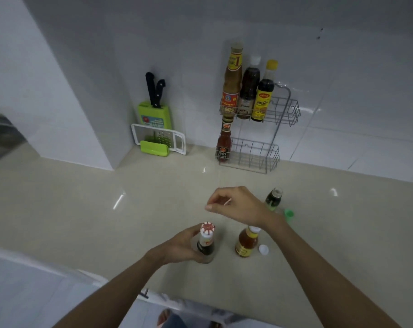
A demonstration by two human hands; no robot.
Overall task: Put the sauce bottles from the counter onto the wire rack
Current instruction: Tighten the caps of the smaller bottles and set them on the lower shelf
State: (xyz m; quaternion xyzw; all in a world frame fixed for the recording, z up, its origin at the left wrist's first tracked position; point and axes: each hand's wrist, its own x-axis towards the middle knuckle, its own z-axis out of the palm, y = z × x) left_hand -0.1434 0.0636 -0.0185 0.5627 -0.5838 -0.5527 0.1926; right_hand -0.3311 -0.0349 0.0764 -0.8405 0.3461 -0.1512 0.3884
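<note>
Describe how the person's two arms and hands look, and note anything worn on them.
Both forearms are bare from the bottom edge of the picture up to the hands; no sleeves show. The left hand and right hand wear no gloves, and no watch, bracelet or ring is visible. The picture is soft, so small items such as a thin ring cannot be ruled out.

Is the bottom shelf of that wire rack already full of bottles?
No, the lower shelf of the wire rack holds only one red sauce bottle at its left end, with the rest of the shelf bare.
</note>
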